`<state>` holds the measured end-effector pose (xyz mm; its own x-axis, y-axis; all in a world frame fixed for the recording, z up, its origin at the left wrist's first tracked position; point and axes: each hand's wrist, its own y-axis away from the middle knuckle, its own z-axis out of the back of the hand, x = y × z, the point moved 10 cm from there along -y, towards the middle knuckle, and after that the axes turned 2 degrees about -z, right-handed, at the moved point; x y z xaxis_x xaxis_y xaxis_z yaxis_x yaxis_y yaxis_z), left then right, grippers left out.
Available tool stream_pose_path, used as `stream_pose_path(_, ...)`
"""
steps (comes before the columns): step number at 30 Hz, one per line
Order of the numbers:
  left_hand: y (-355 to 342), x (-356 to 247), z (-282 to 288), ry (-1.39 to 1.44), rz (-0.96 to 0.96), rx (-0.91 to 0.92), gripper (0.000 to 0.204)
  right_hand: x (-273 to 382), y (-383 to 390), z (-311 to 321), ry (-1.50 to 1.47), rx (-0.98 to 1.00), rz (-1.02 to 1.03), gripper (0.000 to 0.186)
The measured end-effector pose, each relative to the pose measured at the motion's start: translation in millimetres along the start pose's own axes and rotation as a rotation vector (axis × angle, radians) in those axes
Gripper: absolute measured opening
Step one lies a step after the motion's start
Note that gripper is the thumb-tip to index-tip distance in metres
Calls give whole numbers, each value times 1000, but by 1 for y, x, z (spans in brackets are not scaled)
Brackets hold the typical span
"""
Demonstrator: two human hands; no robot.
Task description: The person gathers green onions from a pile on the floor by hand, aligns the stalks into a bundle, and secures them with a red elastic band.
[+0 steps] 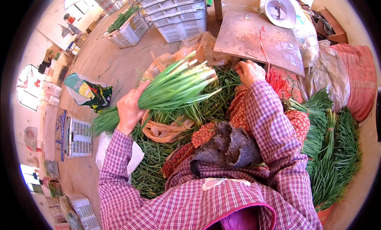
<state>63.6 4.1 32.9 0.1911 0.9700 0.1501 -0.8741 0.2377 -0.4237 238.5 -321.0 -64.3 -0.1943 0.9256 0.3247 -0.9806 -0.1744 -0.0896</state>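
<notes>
My left hand [131, 109] is closed round a thick bunch of garlic chives [170, 86], lifted over the loose stalks, pale cut ends pointing right. My right hand [251, 72] is up by the near edge of a worn board [260, 39], fingers curled in; what they hold, if anything, is hidden. Just right of it lies a bundle of red ties [276, 82], with one red strand [263, 43] trailing over the board. Loose chives [149, 162] are heaped around my legs, partly on an orange plastic bag [166, 128]. A dark grey cloth [228, 146] covers my lap.
Tied chive bundles [333, 150] are piled at my right. White crates [178, 25] stand stacked at the back, beside one crate [129, 31] holding greens. A white hat [280, 9] sits on the board's far corner. A printed bag [88, 91] stands on the floor at left.
</notes>
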Motion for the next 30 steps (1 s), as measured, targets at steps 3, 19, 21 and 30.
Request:
stream_pose_path(3,0,6,-7,373,43,-30,72,19,-1,19,-529,-45,155,27)
stream_pose_path(19,68,-28,-87,1744,829,455,69,51,5,50,-166,-229,118,22)
stream_pose_path(21,73,-24,-103,1752,835,480,68,52,20,79,-365,-490,281,18)
stream_pose_path(30,91,-32,-107,1852,982,648,81,115,57,137,-500,-622,444,19)
